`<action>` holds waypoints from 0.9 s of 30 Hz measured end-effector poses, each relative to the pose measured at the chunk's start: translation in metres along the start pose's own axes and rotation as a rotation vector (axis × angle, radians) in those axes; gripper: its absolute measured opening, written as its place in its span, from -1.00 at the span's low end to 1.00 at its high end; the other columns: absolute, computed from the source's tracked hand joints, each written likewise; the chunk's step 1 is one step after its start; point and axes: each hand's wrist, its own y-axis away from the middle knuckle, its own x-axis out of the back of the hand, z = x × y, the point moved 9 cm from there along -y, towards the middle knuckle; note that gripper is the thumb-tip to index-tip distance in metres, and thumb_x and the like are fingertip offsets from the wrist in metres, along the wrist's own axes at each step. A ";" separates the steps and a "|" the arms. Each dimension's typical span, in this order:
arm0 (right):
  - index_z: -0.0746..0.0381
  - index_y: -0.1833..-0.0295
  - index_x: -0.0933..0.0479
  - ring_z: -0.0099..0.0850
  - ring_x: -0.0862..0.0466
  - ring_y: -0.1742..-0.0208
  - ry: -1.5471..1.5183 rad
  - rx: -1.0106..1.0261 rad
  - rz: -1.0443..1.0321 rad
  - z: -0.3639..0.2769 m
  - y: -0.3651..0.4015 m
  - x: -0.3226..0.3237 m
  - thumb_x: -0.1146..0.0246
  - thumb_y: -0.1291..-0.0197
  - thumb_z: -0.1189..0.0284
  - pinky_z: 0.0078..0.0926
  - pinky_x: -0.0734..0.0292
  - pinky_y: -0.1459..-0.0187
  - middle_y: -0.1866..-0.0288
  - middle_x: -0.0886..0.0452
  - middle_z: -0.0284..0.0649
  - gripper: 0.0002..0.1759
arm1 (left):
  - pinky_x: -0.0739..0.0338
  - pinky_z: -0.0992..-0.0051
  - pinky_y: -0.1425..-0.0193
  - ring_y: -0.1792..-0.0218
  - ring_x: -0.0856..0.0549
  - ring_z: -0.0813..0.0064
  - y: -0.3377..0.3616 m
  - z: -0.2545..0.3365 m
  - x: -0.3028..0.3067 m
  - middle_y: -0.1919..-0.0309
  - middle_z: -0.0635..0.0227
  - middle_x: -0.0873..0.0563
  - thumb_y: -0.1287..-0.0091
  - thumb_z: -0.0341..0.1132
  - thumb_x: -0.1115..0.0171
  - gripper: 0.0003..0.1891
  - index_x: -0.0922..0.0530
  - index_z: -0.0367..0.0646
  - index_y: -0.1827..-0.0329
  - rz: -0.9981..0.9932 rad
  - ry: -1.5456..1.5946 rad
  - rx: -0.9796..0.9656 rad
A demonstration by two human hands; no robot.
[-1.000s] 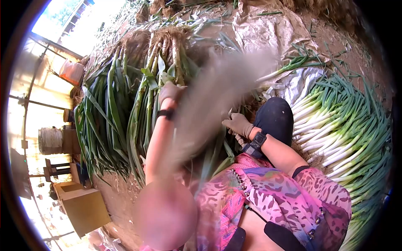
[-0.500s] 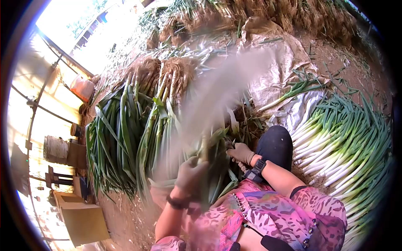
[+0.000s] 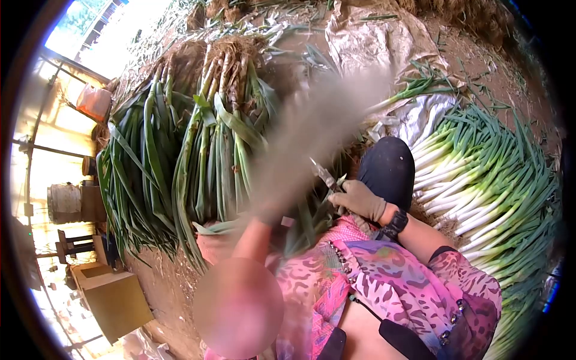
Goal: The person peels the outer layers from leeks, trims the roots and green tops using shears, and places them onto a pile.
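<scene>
My right hand (image 3: 360,201), in a tan glove, is closed around a small knife (image 3: 324,175) whose pointed blade sticks out up and to the left. Beneath and in front of it, long green leaves lie across my lap. My left forearm (image 3: 251,243) reaches up into a grey blur that hides the hand and its fingers. Beside that blur lie untrimmed leeks or large green onions (image 3: 225,138), roots away from me and leaves towards me. To my right is a thick row of cleaned ones (image 3: 462,186) with white stems and green tops.
A beige sack (image 3: 372,42) and a white plastic sheet (image 3: 420,117) lie on the dirt floor ahead. At left stand a cardboard box (image 3: 114,303) and a bucket (image 3: 65,203) by a bright wall. My bent knee (image 3: 390,165) rises beside my right hand.
My left hand, earlier closed around a stalk near my lap, has moved up into the blur. My right hand has shifted slightly, and the knife now shows clearly. The whole view has shifted somewhat.
</scene>
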 end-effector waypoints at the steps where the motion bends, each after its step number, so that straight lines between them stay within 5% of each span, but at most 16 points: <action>1: 0.42 0.05 -0.57 -0.47 -0.73 0.43 -0.026 -0.029 0.017 0.004 -0.005 0.002 -0.34 -0.26 0.25 -0.48 -0.63 0.36 0.34 -0.71 -0.18 -0.60 | -0.65 0.49 -0.03 0.08 -0.73 0.44 0.001 -0.001 -0.002 -0.04 0.17 -0.75 -0.28 -0.35 -0.45 -0.43 -0.50 -0.42 -0.31 -0.012 -0.013 -0.009; 5: 0.38 0.11 -0.61 -0.44 -0.72 0.45 0.213 0.097 -0.032 -0.027 0.014 -0.012 -0.34 -0.23 0.22 -0.40 -0.62 0.33 0.37 -0.72 -0.13 -0.62 | -0.63 0.38 -0.13 -0.04 -0.75 0.27 0.003 0.022 0.007 -0.10 0.04 -0.74 -0.22 -0.26 -0.48 -0.35 -0.48 -0.45 -0.31 0.067 -0.311 -0.164; 7: 0.37 0.14 -0.61 -0.23 -0.76 0.33 0.338 0.138 0.017 -0.025 0.019 -0.011 -0.33 -0.22 0.18 -0.29 -0.62 0.21 0.33 -0.73 0.00 -0.59 | -0.61 0.31 -0.17 -0.08 -0.75 0.14 0.003 0.031 0.004 -0.12 -0.06 -0.73 -0.18 -0.19 -0.48 -0.25 -0.43 -0.48 -0.36 0.076 -0.501 -0.236; 10: 0.37 0.12 -0.62 0.00 -0.74 0.15 0.489 0.162 0.084 -0.026 0.027 -0.002 -0.33 -0.20 0.14 -0.17 -0.60 0.07 0.27 -0.72 0.14 -0.55 | -0.60 0.21 -0.20 -0.11 -0.73 -0.03 0.005 0.062 0.002 -0.09 -0.19 -0.71 -0.14 -0.10 -0.47 -0.10 -0.33 -0.49 -0.46 0.024 -0.547 -0.094; 13: 0.36 0.11 -0.62 -0.02 -0.75 0.20 0.449 0.193 0.121 -0.030 0.023 0.003 -0.33 -0.20 0.14 -0.18 -0.60 0.10 0.29 -0.72 0.11 -0.56 | -0.60 0.17 -0.19 -0.09 -0.73 -0.10 0.007 0.074 -0.002 0.00 -0.22 -0.73 -0.14 -0.06 -0.45 -0.07 -0.29 -0.43 -0.50 0.039 -0.454 0.048; 17: 0.39 0.03 -0.61 -0.04 -0.76 0.32 0.369 0.098 0.200 -0.038 -0.001 0.016 -0.30 -0.22 0.17 -0.20 -0.63 0.22 0.36 -0.72 0.09 -0.53 | -0.62 0.19 -0.15 0.00 -0.77 -0.05 0.008 0.067 -0.007 0.09 -0.12 -0.78 -0.15 -0.03 -0.44 -0.20 -0.45 -0.32 -0.40 0.109 -0.507 -0.123; 21: 0.39 -0.02 -0.60 -0.03 -0.77 0.29 0.271 0.100 0.065 -0.035 0.024 0.003 -0.31 -0.23 0.16 -0.19 -0.63 0.21 0.36 -0.71 0.11 -0.51 | -0.63 0.27 -0.14 0.04 -0.80 0.08 0.010 0.060 0.007 0.09 -0.02 -0.81 -0.15 -0.03 -0.45 -0.28 -0.55 -0.32 -0.32 0.137 -0.337 -0.101; 25: 0.36 0.10 -0.64 0.04 -0.74 0.20 0.469 0.189 0.072 -0.024 0.034 0.000 -0.32 -0.23 0.15 -0.21 -0.61 0.15 0.35 -0.70 0.12 -0.57 | -0.64 0.29 -0.14 0.03 -0.81 0.15 0.015 0.078 0.007 0.06 0.03 -0.82 -0.15 -0.04 -0.46 -0.29 -0.56 -0.30 -0.31 0.114 -0.370 0.005; 27: 0.37 0.17 -0.64 -0.14 -0.76 0.32 0.321 0.129 0.049 -0.026 0.033 0.001 -0.32 -0.24 0.15 -0.28 -0.61 0.22 0.40 -0.71 0.01 -0.58 | -0.64 0.29 -0.13 0.02 -0.80 0.17 0.018 0.088 0.003 0.05 0.03 -0.81 -0.15 -0.04 -0.46 -0.28 -0.55 -0.30 -0.32 0.150 -0.449 -0.063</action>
